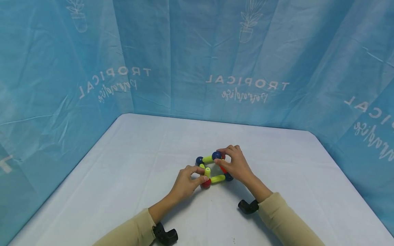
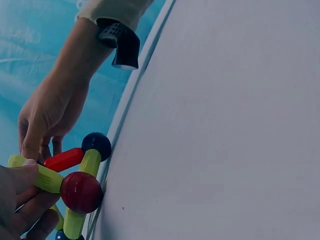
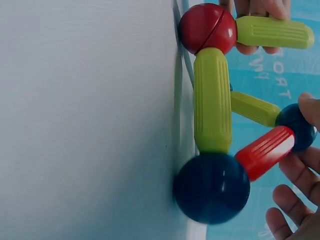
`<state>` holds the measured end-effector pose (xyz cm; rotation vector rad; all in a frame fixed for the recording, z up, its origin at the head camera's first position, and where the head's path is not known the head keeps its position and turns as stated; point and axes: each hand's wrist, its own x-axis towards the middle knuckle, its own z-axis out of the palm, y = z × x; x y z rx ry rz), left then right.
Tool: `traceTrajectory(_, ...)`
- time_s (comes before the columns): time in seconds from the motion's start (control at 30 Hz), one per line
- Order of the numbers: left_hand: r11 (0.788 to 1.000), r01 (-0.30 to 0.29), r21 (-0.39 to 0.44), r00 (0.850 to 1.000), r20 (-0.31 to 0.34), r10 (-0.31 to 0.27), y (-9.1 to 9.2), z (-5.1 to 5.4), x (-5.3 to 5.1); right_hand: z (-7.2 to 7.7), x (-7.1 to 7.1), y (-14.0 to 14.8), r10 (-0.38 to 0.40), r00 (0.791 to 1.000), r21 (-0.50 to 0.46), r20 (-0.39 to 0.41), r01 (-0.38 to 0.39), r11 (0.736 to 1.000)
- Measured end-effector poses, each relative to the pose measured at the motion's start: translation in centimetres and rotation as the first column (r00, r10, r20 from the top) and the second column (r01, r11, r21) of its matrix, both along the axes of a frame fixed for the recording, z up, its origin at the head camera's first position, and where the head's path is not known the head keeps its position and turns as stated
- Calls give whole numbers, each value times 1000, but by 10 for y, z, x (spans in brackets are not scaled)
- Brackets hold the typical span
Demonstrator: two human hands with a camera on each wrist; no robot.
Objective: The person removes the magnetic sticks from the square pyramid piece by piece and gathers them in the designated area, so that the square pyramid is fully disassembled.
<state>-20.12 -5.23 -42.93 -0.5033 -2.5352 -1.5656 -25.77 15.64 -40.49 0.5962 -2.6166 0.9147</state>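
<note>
A frame of yellow-green rods [image 1: 218, 178], a red rod [image 3: 265, 152] and balls lies on the white table [image 1: 129, 153]. At its near left corner is a red ball [image 2: 81, 192] with a rod standing up from it; my left hand [image 1: 184, 184] pinches this upright rod [image 3: 274, 32] between thumb and fingers. My right hand [image 1: 237, 164] pinches the far right blue ball [image 3: 295, 127], where a green rod and the red rod meet. A blue ball [image 3: 212, 188] forms the near right corner, another [image 1: 199, 160] the far left. Something red shows beside the right fingertips.
Blue curtains [image 1: 197, 61] with white lettering hang behind the table and at both sides. Black wrist-mounted devices [image 1: 166, 235] sit at both sleeve cuffs, close above the tabletop.
</note>
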Motion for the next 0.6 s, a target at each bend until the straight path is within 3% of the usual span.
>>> traceTrajectory(0.13,999,41,12,999,10,-41,0,1,3,0,1,0,7,1000,4,-13,-7,1000)
traceTrajectory(0.27,1000,8,29,1000,-3,-8,-4,0,-1,1,2,-1,9,1000,9,-8,-9,1000)
traceTrajectory(0.37,999,-42,30,999,-29,42,-7,0,-10,2,3,-1,13,1000,10,8,-13,1000)
traceTrajectory(0.47,996,-81,-23,994,-69,79,-10,1,-22,2,3,-1,22,1000,13,21,-22,1000)
traceTrajectory(0.6,988,-90,-126,992,-99,78,-9,3,-37,1,3,-1,52,998,6,31,-52,999)
